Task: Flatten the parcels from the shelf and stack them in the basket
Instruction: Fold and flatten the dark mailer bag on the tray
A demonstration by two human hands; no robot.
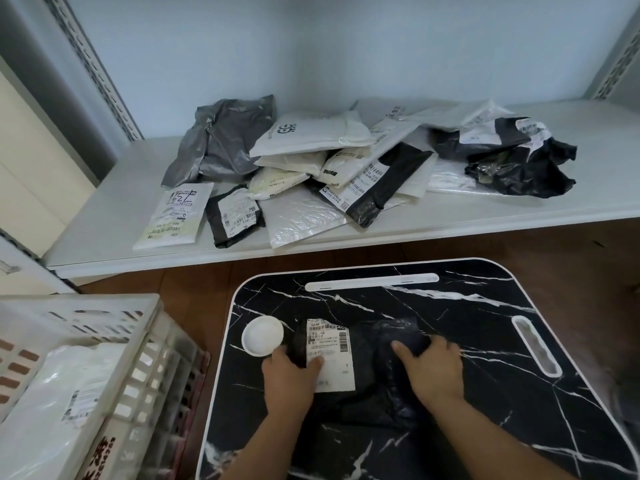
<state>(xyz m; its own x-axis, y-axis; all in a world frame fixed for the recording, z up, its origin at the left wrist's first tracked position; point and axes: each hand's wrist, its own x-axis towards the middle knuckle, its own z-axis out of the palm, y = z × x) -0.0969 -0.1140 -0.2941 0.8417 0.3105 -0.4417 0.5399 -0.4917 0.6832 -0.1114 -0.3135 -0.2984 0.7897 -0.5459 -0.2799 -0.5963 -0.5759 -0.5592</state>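
A black plastic parcel (369,362) with a white shipping label (330,344) lies on the black marble-patterned table (450,306) in front of me. My left hand (289,374) pinches its left edge, thumb on the label. My right hand (431,368) grips the crumpled right end, fingers curled over the far edge and thumb lying on the plastic. The white slatted basket (152,327) stands at the lower left and holds flat white parcels (62,386). On the white shelf (104,216) behind the table lie several grey, white and black parcels (311,161).
A small round white dish (262,335) sits on the table just left of the parcel, close to my left hand. The table has a white slot (372,281) at its far edge and a handle cut-out (535,344) at the right. Brown floor shows between table and shelf.
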